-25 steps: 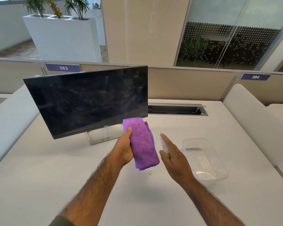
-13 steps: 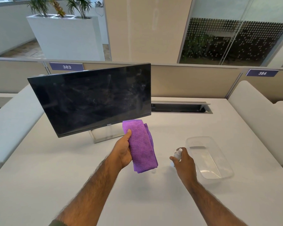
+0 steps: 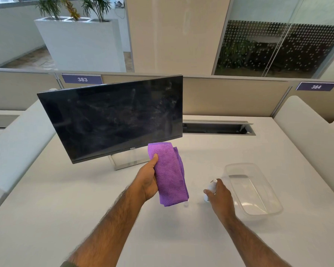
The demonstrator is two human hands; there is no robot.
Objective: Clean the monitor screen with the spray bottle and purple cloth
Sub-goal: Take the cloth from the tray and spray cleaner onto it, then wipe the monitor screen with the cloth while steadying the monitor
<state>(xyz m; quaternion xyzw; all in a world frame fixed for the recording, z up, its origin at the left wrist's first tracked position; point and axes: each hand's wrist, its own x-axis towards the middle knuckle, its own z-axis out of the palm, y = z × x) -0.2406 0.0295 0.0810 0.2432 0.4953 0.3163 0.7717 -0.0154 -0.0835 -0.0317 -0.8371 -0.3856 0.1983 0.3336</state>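
Observation:
A black monitor (image 3: 116,120) with a smeared, streaky screen stands tilted on the white desk (image 3: 66,209), left of centre. My left hand (image 3: 148,180) holds a folded purple cloth (image 3: 168,174) upright just below the screen's lower right corner. My right hand (image 3: 220,197) is wrapped around a small white spray bottle (image 3: 210,189) that stands upright on the desk, right of the cloth. A tiny clear cap (image 3: 185,204) lies on the desk under the cloth's lower end.
A clear plastic tub (image 3: 255,191) sits just right of my right hand. An open cable slot (image 3: 216,128) runs along the desk's back. Beige partitions with number signs close the far side; padded white dividers flank both sides.
My right hand has lowered the spray bottle to the desk and moved right, beside the tub. The left hand with the cloth has stayed about where it was.

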